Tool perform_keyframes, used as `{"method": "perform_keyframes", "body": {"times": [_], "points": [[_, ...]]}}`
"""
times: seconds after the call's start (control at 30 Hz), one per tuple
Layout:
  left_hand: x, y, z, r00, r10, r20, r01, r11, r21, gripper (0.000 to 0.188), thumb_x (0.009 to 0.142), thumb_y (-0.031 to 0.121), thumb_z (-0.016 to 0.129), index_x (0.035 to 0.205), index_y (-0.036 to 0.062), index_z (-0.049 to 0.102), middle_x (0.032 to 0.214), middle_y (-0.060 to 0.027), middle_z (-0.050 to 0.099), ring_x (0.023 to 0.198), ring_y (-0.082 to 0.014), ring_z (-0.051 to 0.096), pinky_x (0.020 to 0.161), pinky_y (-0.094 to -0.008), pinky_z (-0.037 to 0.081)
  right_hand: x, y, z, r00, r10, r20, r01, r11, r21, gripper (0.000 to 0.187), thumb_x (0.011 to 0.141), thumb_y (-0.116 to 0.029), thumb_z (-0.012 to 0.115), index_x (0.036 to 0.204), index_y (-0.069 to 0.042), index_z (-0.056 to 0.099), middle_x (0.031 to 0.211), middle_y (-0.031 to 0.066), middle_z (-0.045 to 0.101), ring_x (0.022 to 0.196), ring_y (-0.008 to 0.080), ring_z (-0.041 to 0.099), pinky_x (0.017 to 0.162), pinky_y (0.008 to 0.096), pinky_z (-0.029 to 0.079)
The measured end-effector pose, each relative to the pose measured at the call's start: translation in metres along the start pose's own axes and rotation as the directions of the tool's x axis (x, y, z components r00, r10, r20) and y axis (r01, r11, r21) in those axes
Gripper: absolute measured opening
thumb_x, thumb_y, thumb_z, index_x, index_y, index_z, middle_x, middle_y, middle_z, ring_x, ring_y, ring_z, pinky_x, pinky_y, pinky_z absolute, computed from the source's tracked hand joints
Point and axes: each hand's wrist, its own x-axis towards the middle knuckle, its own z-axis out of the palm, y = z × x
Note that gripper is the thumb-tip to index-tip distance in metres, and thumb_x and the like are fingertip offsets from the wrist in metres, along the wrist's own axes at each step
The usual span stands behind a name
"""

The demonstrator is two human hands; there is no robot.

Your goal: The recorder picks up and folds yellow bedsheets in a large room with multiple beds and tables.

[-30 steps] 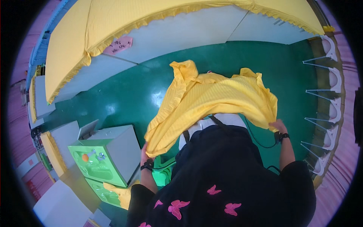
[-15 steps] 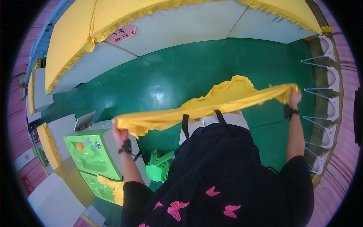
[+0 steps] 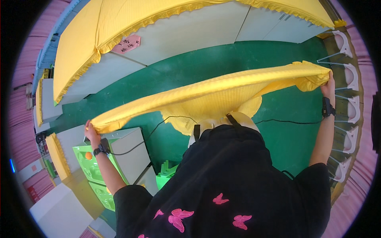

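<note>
A large yellow ruffle-edged cloth [image 3: 206, 88] is stretched wide between my two hands, above the green floor. My left hand [image 3: 92, 134] grips its left end, out over the green sink unit. At the far right my right hand [image 3: 328, 86] is closed on the other end, where the ruffle bunches up. The upper edge runs nearly taut and slants up to the right. Below it the middle of the cloth sags toward my body. A band with a black device and a dark cable is on each wrist.
A table covered in yellow cloth [image 3: 131, 16] with a grey-white front spans the far side. Two green toy sinks [image 3: 88, 168] stand at the left, beside green stools [image 3: 166, 173]. White folding chairs [image 3: 351, 76] line the right wall. Dark cables [image 3: 285, 121] hang from my wrists.
Both hands have spread farther apart, the left outward and the right up and outward. The cloth has opened from a bunched strip into a wider, tighter spread.
</note>
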Motion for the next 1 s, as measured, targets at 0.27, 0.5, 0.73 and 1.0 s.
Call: {"method": "perform_keyframes", "body": {"times": [0.27,0.5,0.73,1.0], "points": [[-0.013,0.003,-0.097,0.909,-0.044,0.415,-0.396,0.222,0.891,0.023,0.084,0.017,0.061,0.099,0.0021,0.072,0.086,-0.0182,0.072,0.080,-0.0317,0.070,0.073,-0.0423,0.055,0.002,-0.049,-0.021,0.974,0.158,0.163,-0.088,0.924,-0.371,0.030,0.095,-0.031,0.063,0.112,-0.007,0.063,0.107,0.0063,0.068,0.100,0.0199,0.065,0.089,0.0363,0.051],[-0.069,0.057,-0.100,0.754,-0.649,0.103,-0.146,-0.012,0.989,0.021,0.079,0.017,0.069,0.084,-0.0026,0.073,0.074,-0.0126,0.070,0.055,-0.0208,0.066,0.051,-0.0345,0.053,-0.014,-0.130,-0.039,0.940,-0.241,0.243,0.310,0.901,-0.303,0.050,0.094,-0.016,0.063,0.138,-0.004,0.045,0.136,0.0102,0.054,0.128,0.0218,0.050,0.106,0.0353,0.042],[-0.074,-0.005,-0.122,0.800,-0.570,0.186,0.446,0.773,0.451,0.026,0.089,0.023,0.063,0.101,0.0001,0.068,0.094,-0.0057,0.070,0.082,-0.0150,0.067,0.066,-0.0301,0.053,-0.063,-0.127,0.005,0.969,-0.056,0.240,0.178,0.833,-0.523,0.049,0.094,-0.016,0.062,0.137,-0.001,0.045,0.131,0.0098,0.057,0.119,0.0215,0.057,0.099,0.0332,0.048],[0.107,0.114,-0.013,0.944,-0.070,0.323,0.200,0.899,-0.390,0.026,0.098,0.023,0.059,0.114,0.0025,0.062,0.112,-0.0098,0.068,0.100,-0.0186,0.066,0.086,-0.0291,0.054,0.091,-0.297,0.001,0.897,-0.303,0.322,0.417,0.821,-0.389,0.046,0.098,-0.024,0.057,0.138,-0.004,0.045,0.133,0.0098,0.057,0.121,0.0229,0.056,0.101,0.0403,0.047]]}}
